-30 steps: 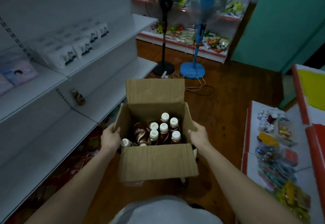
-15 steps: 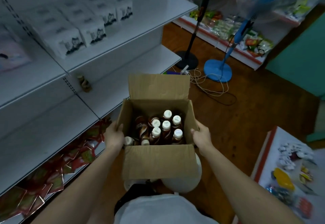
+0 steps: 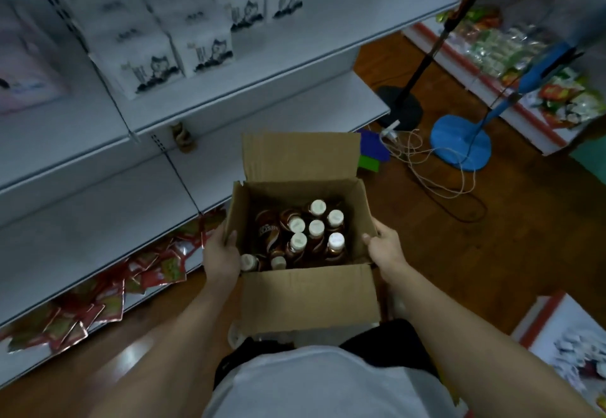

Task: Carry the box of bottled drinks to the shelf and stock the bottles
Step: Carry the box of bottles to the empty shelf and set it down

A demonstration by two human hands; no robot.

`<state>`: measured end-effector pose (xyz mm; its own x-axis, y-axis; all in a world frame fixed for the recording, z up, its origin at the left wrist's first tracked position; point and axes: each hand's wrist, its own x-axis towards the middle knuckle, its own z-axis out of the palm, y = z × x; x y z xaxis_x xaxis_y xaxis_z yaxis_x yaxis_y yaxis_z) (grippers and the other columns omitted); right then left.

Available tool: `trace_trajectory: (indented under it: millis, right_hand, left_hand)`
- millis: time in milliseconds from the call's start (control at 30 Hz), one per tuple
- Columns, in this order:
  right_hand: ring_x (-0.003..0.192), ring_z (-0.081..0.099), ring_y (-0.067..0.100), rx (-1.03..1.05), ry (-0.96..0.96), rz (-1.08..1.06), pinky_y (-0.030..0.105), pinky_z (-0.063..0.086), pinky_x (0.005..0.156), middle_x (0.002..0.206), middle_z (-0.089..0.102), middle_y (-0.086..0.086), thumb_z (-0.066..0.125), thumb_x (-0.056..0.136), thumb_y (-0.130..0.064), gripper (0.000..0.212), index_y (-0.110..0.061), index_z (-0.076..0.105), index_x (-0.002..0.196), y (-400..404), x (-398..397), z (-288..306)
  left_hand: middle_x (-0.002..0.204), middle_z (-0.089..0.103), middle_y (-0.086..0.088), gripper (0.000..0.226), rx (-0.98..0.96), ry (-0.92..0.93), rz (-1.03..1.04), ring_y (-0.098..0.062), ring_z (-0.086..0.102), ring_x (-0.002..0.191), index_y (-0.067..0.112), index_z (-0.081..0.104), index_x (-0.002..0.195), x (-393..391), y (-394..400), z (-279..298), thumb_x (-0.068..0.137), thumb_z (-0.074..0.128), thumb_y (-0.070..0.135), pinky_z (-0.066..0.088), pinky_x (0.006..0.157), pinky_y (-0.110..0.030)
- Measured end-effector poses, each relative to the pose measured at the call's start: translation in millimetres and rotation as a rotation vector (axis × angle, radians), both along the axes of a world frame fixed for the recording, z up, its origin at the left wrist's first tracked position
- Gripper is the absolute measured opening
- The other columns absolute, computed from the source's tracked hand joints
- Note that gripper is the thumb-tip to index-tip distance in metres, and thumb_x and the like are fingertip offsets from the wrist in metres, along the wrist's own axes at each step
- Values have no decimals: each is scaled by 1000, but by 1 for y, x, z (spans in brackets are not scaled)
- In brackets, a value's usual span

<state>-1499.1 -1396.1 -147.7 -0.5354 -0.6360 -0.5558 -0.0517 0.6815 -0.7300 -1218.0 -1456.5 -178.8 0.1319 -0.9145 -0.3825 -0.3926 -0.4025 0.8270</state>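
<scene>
An open cardboard box [image 3: 308, 296] hangs in front of my waist, its flaps folded out. Inside stand several brown bottles with white caps [image 3: 316, 228]; some lie tilted at the left. My left hand [image 3: 220, 255] grips the box's left wall and my right hand [image 3: 385, 248] grips its right wall. The white shelf unit [image 3: 98, 207] runs along my left, its middle board just beyond the box's left edge. One small brown bottle [image 3: 183, 135] stands alone at the back of that board.
White cartons with a cat drawing [image 3: 210, 47] fill the upper shelf. Red packets [image 3: 98, 299] lie on the bottom shelf. Two standing fans, one with a black base [image 3: 401, 107], one with a blue base [image 3: 460, 142], and loose cables are on the wooden floor ahead. A low display [image 3: 564, 342] is at right.
I have turned left and come closer to the shelf unit with the box; the fans and far display slid to the right. Both hands keep the same hold.
</scene>
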Motion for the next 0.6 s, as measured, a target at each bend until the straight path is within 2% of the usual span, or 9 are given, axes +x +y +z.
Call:
trace_trajectory:
  millis: [67,133,267,367,433,500,600]
  right_hand:
    - [107,64,21,39,-22,53,44,54,96,114,67,-3,51,91,-2,47,-29,61,128,-17,-14,-14]
    - [103,66,20,71,-60,109,45,55,94,105,69,-5,51,91,-6,42,-32,65,121,-35,-29,-32]
    - [87,63,10,88,-83,264,37,53,92,87,66,-13,49,92,-4,38,-37,66,88,-75,-58,-71]
    - [88,64,17,107,-45,359,38,53,88,84,68,-8,47,92,-3,42,-36,65,73,-96,-75,-110]
    - [89,64,17,93,-58,387,33,52,83,85,67,-10,49,92,-3,41,-37,66,76,-106,-83,-142]
    - [83,60,9,68,-88,387,28,47,80,83,63,-14,52,92,-3,34,-34,65,86,-116,-86,-176]
    - [82,58,11,40,-129,387,28,46,80,85,62,-8,52,93,-2,33,-32,62,102,-126,-85,-238]
  left_hand:
    - [124,63,-8,37,25,-35,59,-25,58,115,16,53,136,-9,-1,-15,101,43,15,48,94,-38]
    - [123,63,-9,37,45,-74,131,-27,57,115,14,53,137,-23,0,-31,101,43,14,46,95,-38]
    - [117,66,-7,34,113,-73,323,-27,61,111,16,57,131,-58,5,-71,100,43,15,49,97,-44]
    - [119,67,-8,34,127,-71,414,-26,61,111,17,59,128,-77,1,-111,98,45,13,49,100,-47]
    - [119,67,-6,34,135,-76,439,-24,60,110,16,60,128,-86,-6,-139,98,45,11,48,100,-44]
    - [115,67,-7,32,121,-78,422,-27,61,110,19,62,124,-91,-13,-173,97,45,11,49,98,-46]
    - [115,66,-9,33,84,-126,405,-29,60,108,16,60,126,-94,-23,-234,98,45,11,50,93,-43]
